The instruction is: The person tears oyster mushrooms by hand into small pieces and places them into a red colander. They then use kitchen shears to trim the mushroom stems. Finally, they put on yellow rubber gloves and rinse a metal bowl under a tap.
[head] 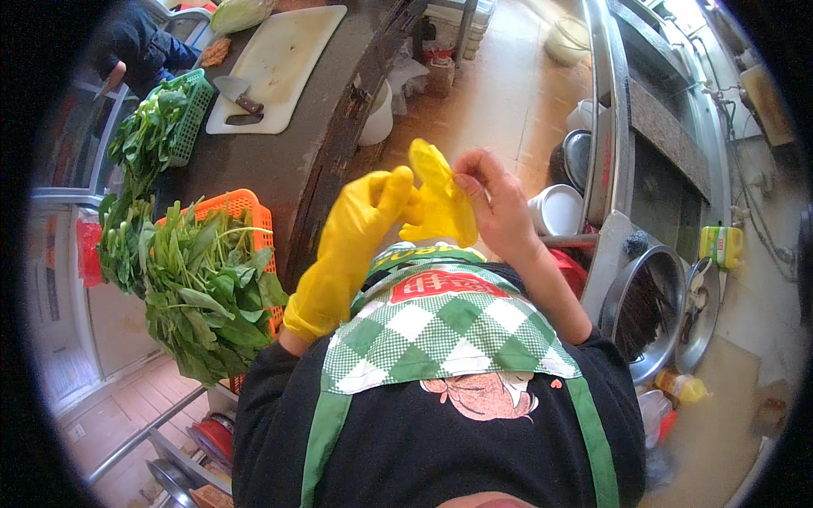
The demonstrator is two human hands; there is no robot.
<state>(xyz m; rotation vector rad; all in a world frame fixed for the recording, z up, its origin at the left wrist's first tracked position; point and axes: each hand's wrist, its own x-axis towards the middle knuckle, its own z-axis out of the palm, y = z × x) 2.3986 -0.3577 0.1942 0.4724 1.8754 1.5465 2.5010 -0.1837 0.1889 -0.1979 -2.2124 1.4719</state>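
Note:
My left hand (375, 206) wears a long yellow rubber glove that reaches past the wrist. Its fingertips pinch the edge of a second yellow rubber glove (438, 197), which hangs in front of my apron. My right hand (492, 190) is bare and grips the same loose glove from the other side, with thumb and forefinger. Over a black top I wear a green and white checked apron (444, 317). To my left, an orange plastic basket (263, 222) is heaped with leafy greens (203, 286).
A cleaver (238, 92) lies on a white cutting board (286, 57) on the dark counter. Behind the green basket (190, 114) stands another person (136, 47). On the right are a steel basin (648, 305), a white-lidded tub (559, 209) and a metal counter frame (600, 127).

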